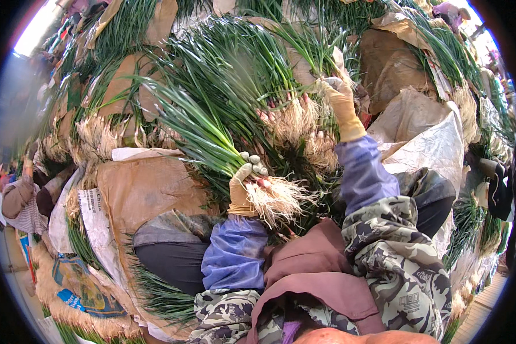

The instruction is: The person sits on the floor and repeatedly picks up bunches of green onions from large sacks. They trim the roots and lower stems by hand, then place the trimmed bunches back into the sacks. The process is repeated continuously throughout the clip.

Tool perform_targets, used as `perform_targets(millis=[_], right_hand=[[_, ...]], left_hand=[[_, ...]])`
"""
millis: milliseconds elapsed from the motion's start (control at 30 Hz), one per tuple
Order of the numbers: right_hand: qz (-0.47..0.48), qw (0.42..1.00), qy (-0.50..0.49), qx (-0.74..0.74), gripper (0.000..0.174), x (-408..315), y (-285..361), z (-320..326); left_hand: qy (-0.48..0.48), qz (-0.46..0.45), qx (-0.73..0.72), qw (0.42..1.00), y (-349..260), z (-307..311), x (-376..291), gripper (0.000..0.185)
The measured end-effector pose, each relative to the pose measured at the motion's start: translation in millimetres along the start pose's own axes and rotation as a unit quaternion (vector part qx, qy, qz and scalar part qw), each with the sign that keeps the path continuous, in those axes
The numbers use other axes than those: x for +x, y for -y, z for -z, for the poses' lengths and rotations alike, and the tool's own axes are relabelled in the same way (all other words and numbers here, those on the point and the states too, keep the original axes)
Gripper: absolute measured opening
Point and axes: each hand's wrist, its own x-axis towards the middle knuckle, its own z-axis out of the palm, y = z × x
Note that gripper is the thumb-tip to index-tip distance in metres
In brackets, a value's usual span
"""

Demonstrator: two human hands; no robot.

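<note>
My left hand (242,188), in a yellow glove with greyish fingertips, is closed around a bunch of spring onions (217,148). Its green leaves fan out to the upper left, and the pale shaggy roots (279,198) hang toward the lower right. Farther off, my right hand (342,101), gloved alike, has its fingers curled on a few spring onion stalks (320,60); part of that grip is hidden. Between and beyond my hands lies a large pile of spring onions (236,60), its reddish bulbs and roots (294,114) facing me.
Brown sheeting (150,185) lies at left, and a crumpled whitish sheet (430,124) at right. More rows of spring onions (107,129) surround me, some partly covered. My bent knees (172,253) flank the work. Another person (23,200) sits at the far left.
</note>
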Motion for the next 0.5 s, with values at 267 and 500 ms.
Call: perform_targets(millis=[267,500], right_hand=[[0.090,0.856,-0.014,-0.509,0.034,6,16,-58],[-0.015,0.871,-0.022,-0.490,0.029,18,-3,-76]], left_hand=[[-0.069,0.018,0.052,0.996,1,14,10,0.026],[-0.059,0.082,0.046,0.994,3,12,12,0.019]])
